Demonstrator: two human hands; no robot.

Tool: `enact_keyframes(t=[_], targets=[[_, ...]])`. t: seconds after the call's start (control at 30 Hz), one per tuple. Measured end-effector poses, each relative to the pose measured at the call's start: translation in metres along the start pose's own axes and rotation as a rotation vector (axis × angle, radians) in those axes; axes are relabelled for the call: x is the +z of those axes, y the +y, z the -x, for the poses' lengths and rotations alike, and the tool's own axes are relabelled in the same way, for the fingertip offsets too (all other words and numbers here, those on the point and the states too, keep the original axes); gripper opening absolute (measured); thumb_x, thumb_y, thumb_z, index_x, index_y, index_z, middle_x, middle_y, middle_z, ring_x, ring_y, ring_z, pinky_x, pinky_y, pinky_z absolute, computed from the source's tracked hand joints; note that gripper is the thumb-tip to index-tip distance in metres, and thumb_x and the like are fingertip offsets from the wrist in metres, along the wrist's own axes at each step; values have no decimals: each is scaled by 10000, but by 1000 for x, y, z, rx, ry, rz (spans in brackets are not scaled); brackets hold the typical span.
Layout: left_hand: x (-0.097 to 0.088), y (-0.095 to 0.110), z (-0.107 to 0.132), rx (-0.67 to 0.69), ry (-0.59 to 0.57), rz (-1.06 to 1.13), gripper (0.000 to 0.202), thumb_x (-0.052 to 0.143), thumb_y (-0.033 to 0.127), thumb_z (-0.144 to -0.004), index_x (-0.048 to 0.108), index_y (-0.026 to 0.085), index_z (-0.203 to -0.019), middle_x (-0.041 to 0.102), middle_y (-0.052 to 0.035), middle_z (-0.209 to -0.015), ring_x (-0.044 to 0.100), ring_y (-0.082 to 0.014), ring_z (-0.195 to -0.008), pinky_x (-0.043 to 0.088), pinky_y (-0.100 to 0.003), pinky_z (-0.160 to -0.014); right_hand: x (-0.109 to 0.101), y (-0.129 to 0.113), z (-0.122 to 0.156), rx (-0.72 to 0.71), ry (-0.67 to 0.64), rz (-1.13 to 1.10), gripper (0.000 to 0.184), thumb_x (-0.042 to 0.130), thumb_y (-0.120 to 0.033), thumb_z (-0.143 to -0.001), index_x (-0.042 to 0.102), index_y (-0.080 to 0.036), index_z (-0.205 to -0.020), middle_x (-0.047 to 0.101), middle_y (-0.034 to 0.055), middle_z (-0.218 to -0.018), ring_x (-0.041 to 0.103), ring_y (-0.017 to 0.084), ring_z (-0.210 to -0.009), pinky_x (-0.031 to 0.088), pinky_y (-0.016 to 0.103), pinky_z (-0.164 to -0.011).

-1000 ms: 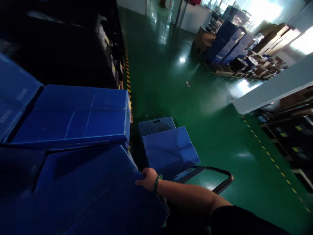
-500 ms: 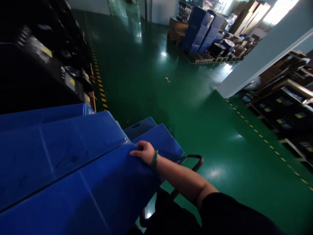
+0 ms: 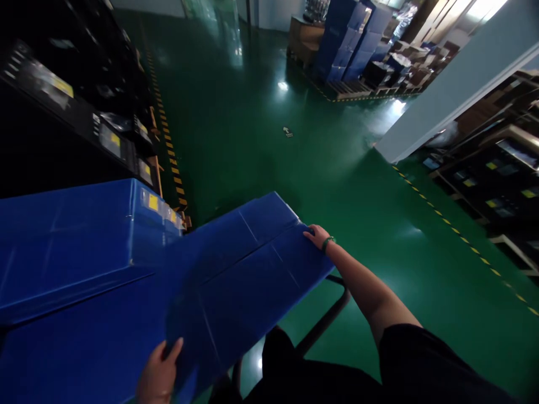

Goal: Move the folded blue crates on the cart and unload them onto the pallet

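A long blue box [image 3: 244,264] with a seam along its top lies across the middle of the view. At its right end, my right hand [image 3: 318,237], with a green bangle at the wrist, is closed on the edge, fingers on top. My left hand [image 3: 160,370] grips the box's near left end; its thumb and a finger show, and the rest is hidden or cut off by the frame. To the left, another blue box [image 3: 84,235] stands on a further blue surface. Below the held box, the dark bent handle [image 3: 324,322] of a cart shows by my legs.
Stacked black boxes [image 3: 76,118] with yellow labels line the left, beside a yellow-black floor stripe [image 3: 170,151]. A pale pillar [image 3: 455,84] and more black boxes [image 3: 492,185] on pallets stand at right. Blue boxes [image 3: 341,45] are stacked at the back on the green floor.
The blue box has moved right, away from the blue box on the left, and now covers the cart area. My right hand went right with it; my left hand has come into view.
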State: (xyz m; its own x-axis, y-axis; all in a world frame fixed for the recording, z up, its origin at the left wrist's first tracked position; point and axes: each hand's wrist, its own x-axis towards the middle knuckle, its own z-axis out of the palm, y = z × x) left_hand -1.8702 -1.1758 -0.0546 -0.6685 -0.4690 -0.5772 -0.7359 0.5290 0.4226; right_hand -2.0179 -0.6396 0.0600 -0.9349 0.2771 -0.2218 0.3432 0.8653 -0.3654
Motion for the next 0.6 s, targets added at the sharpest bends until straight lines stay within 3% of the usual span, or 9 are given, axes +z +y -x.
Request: enact_keyframes(t=[0.1,0.17,0.27,0.4,0.5,0.6], targets=[[12,14,-12,6,-98,100,320,621,400,-737,642,164,-953,741,-99,-896,684,-338,-1033,555,-404,-876,26,2,-4,40,-3,64,488,612,-369,-904,563,-89,-1301,572,187,-1239,523,263,-1158,379,346,-1007],[10,20,-21,7,-135,154,297,650,357,-684,627,167,-911,730,-86,-772,701,-334,-979,555,-400,-873,34,-1,0,37,0,84,576,619,-364,-906,476,-129,-1411,514,174,-1342,499,246,-1222,356,325,-1048],[2,31,-32,36,-200,238,362,691,373,-662,614,163,-946,740,-78,-782,713,-301,-921,569,-362,-821,33,-1,14,80,-24,102,727,686,-380,-861,381,-197,-1495,496,146,-1386,526,237,-1215,391,317,-1023],[0,44,-44,80,-276,270,315,708,410,-666,636,160,-844,750,-89,-805,714,-299,-872,584,-353,-748,25,-5,25,254,0,124,849,687,-551,-823,375,-142,-1499,526,218,-1323,529,333,-1204,423,445,-994],[9,39,-50,126,-309,267,272,695,395,-672,633,167,-808,752,-85,-800,717,-296,-883,593,-348,-757,25,-22,9,307,50,110,850,753,-534,-758,430,-204,-1472,482,189,-1357,462,351,-1272,398,467,-1027],[35,19,-48,151,-317,238,217,664,366,-681,606,185,-787,753,-83,-770,728,-299,-861,606,-363,-751,29,-36,-19,291,81,72,846,756,-434,-768,387,-237,-1504,435,179,-1370,453,336,-1272,413,439,-1015]])
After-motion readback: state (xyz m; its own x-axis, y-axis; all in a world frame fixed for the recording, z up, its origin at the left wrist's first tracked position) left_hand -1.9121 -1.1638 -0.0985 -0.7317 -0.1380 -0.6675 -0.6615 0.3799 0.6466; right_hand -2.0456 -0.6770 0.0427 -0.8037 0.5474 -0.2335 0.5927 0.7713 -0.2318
